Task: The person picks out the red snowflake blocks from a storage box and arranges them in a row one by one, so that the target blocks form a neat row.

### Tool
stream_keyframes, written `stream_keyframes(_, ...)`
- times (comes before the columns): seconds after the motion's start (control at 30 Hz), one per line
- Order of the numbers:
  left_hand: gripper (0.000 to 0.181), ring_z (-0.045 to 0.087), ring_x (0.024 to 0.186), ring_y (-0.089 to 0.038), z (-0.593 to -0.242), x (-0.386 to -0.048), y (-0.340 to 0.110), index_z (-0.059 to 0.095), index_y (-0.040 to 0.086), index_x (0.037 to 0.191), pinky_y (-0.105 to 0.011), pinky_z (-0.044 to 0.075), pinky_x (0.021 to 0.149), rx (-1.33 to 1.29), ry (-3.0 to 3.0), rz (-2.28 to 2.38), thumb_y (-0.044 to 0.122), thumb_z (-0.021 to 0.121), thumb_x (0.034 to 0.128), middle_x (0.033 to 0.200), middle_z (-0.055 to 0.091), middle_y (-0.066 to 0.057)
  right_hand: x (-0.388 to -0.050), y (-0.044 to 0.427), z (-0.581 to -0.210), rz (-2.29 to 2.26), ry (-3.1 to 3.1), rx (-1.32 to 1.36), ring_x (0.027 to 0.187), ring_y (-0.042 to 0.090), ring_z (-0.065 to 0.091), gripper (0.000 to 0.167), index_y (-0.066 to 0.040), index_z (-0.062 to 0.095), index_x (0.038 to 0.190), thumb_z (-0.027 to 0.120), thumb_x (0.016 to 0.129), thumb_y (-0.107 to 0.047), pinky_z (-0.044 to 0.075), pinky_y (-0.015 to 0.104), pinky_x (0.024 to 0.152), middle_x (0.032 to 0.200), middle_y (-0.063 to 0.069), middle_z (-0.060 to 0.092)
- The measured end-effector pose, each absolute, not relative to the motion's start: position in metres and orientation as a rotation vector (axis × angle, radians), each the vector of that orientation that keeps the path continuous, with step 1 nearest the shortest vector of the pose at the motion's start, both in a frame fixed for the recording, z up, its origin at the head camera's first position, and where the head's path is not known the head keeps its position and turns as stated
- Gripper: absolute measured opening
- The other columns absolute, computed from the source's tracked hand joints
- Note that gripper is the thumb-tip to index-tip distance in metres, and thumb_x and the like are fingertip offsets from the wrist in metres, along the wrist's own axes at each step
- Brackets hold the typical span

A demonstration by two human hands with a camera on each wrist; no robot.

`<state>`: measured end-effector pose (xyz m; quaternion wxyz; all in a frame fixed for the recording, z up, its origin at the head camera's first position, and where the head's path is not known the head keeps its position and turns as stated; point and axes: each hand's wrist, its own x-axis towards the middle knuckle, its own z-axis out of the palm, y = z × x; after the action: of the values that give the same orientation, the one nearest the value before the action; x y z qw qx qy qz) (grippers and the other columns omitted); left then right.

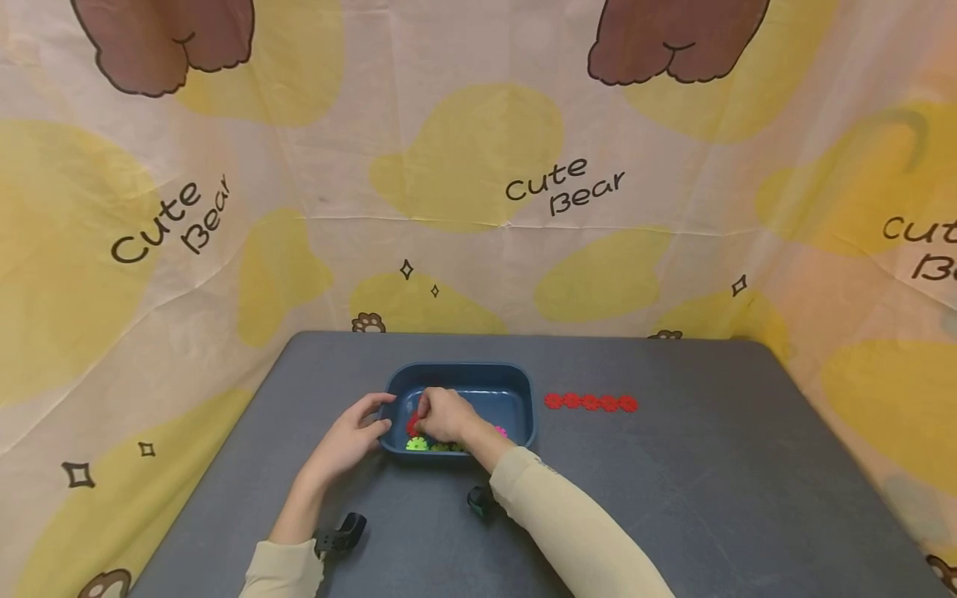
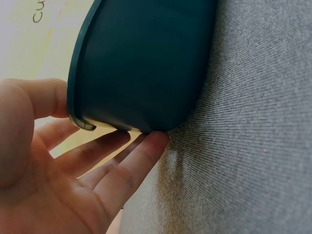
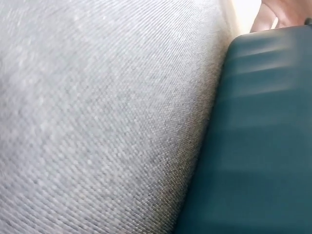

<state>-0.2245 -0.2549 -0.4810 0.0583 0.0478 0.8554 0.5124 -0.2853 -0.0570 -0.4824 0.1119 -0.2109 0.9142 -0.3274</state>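
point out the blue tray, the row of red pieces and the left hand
Blue tray [image 1: 504, 405], head view: bare floor inside.
Row of red pieces [image 1: 591, 403], head view: its middle piece.
Left hand [image 1: 347, 437], head view: back of the hand.

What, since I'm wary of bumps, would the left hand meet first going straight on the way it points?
The blue tray, at its left end wall: the left hand has fingertips at or very near it; exact contact is hard to judge.
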Motion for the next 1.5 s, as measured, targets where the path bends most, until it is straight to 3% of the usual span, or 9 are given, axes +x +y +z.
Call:
stream_keyframes(0.47,0.044,0.049,0.135,-0.046,-0.48,-0.225,-0.254,0.048,0.009,0.146,-0.049,0.055,0.093,0.152,2.611,1.519,0.013,0.055,0.1024,0.156,0.034,-0.029,-0.282,-0.032,-0.465,-1.095,2.664,-0.742,0.064,0.012,0.059,0.012,-0.015,0.064,0.089,0.074,0.09,-0.009,0.049,0.025,0.059,0.079,-0.005,0.065)
stream_keyframes(1.03,0.045,0.049,0.134,-0.046,-0.478,-0.224,-0.252,0.048,0.008,0.147,-0.049,0.056,0.092,0.127,2.636,1.484,0.014,0.055,0.1024,0.156,0.035,-0.029,-0.269,0.025,-0.43,-1.111,2.673,-0.843,0.065,0.011,0.058,0.01,-0.017,0.062,0.097,0.071,0.095,-0.016,0.049,0.028,0.062,0.08,-0.006,0.062)
stream_keyframes(1.5,0.045,0.048,0.135,-0.046,-0.48,-0.224,-0.252,0.048,0.01,0.147,-0.05,0.055,0.093,0.105,2.65,1.463,0.015,0.055,0.103,0.156,0.034,-0.028,-0.258,0.086,-0.421,-1.229,2.729,-0.858,0.071,0.015,0.058,0.011,-0.013,0.064,0.096,0.074,0.092,-0.01,0.051,0.029,0.062,0.08,-0.005,0.062)
